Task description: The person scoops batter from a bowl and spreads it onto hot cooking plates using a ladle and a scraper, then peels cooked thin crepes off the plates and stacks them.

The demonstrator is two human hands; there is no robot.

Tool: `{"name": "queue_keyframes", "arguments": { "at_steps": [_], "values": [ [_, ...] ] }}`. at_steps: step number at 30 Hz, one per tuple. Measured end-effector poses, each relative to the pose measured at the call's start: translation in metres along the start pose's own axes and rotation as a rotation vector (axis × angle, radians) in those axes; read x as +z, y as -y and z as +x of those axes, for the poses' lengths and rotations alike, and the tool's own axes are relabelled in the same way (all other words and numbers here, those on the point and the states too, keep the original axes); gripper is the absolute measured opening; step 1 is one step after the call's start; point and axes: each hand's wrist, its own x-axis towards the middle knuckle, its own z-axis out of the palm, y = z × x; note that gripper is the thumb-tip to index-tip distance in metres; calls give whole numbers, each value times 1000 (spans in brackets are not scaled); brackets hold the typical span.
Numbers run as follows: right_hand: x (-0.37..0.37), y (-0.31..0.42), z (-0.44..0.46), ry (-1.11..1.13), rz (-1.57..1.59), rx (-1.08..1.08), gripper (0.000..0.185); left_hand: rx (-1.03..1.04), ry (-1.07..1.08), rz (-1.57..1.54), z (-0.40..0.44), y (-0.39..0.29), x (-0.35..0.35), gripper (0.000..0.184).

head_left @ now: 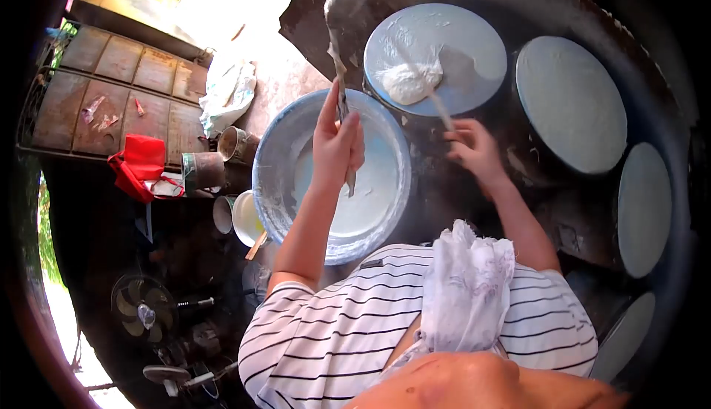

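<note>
My left hand [337,146] is closed around the handle of a ladle [346,1], held upright with its white-coated bowl at the top. Below that hand stands a large blue tub [404,175] containing white liquid batter [366,205]. My right hand [474,150] pinches a pale, thin-handled tool [442,110]. The tool's far end meets a thick mound of batter [407,83] on a round white surface [474,42]; its head is hard to make out there. White batter is smeared across part of that surface.
More round pale surfaces curve along the right, including a large one [570,105] and another [644,209]. At left are a tiled ledge [89,124], a red bag [139,164], metal cans [202,170], a white bucket [246,218] and a fan [144,309].
</note>
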Motion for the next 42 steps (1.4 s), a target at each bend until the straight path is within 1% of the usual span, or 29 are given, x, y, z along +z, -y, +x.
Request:
{"name": "queue_keyframes", "arguments": {
  "at_steps": [1, 2, 3, 4, 5, 6, 8, 9, 13, 15, 16, 18, 20, 21, 22, 24, 25, 26, 28, 30, 32, 33, 34, 36, 37, 38, 39, 40, 42],
  "values": [
    [49, 2, 13, 67, -7, 104, 36, 11, 6, -32, 0, -3, -8, 57],
    [91, -33, 44, 53, 17, 35, 32, 28, 21, -52, -3, -2, -16, 57],
    [131, -66, 73, 7, 157, 60, 28, 45, 38, -71, -13, 1, -27, 57],
    [164, -85, 96, -122, 166, 108, 26, 59, 59, -89, -19, 1, -40, 57],
    [184, -107, 115, -236, 221, 143, 21, 29, 83, -121, -25, 1, -53, 58],
    [186, -105, 115, -290, 279, 127, 20, 48, 109, -127, -25, -1, -64, 58],
    [192, -122, 75, -397, 413, 184, 19, 6, 116, -117, -52, -5, -86, 59],
    [191, -111, 44, -412, 399, 187, 26, -11, 124, -132, -60, -14, -93, 59],
    [169, -103, -7, -556, 378, 162, 29, -62, 170, -131, -69, -17, -107, 59],
    [151, -98, 6, -634, 378, 124, 29, -65, 144, -104, -68, -13, -104, 60],
    [142, -92, 13, -646, 441, 153, 30, -47, 162, -106, -69, -12, -104, 60],
    [139, -80, 33, -638, 558, 109, 30, -26, 181, -70, -72, -17, -113, 61],
    [143, -79, 37, -578, 498, 40, 30, -53, 184, -61, -81, -23, -121, 60],
    [153, -78, 20, -557, 296, 69, 31, -58, 180, -65, -78, -21, -120, 60],
    [156, -87, -2, -426, 74, 111, 32, -50, 185, -74, -73, -20, -118, 60],
    [129, -99, -41, -355, 125, 256, 35, -38, 206, -61, -69, -19, -113, 59],
    [107, -97, -54, -408, 195, 285, 36, -40, 202, -61, -72, -16, -110, 59],
    [85, -88, -63, -456, 267, 322, 37, -49, 220, -73, -72, -14, -106, 59],
    [50, -73, -60, -437, 228, 304, 37, -63, 257, -85, -66, -9, -93, 58],
    [17, -66, -31, -375, 187, 294, 36, -72, 275, -53, -56, -6, -76, 58],
    [-12, -49, -2, -415, 146, 361, 34, -58, 289, -44, -45, 5, -51, 57],
    [-18, -41, 11, -384, 141, 315, 33, -40, 297, -24, -35, 9, -40, 57],
    [-27, -35, 21, -413, 125, 308, 34, -47, 295, -3, -31, 14, -26, 57],
    [-30, -30, 20, -373, -73, 164, 36, -97, 282, -23, -23, 16, -3, 56],
    [-25, -26, 10, -306, -163, 154, 37, -104, 265, -21, -17, 13, 9, 56],
    [-13, -33, -19, -170, -268, 241, 36, -110, 248, -19, -10, 9, 18, 56],
    [-36, -27, -14, -209, -206, 236, 36, -75, 309, 3, 1, 12, 23, 57],
    [-61, -27, -23, -244, -164, 265, 36, -78, 304, 9, 6, 15, 37, 57],
    [-76, -45, -39, -290, -18, 335, 35, -105, 279, 87, 15, 16, 55, 57]
  ]
}}
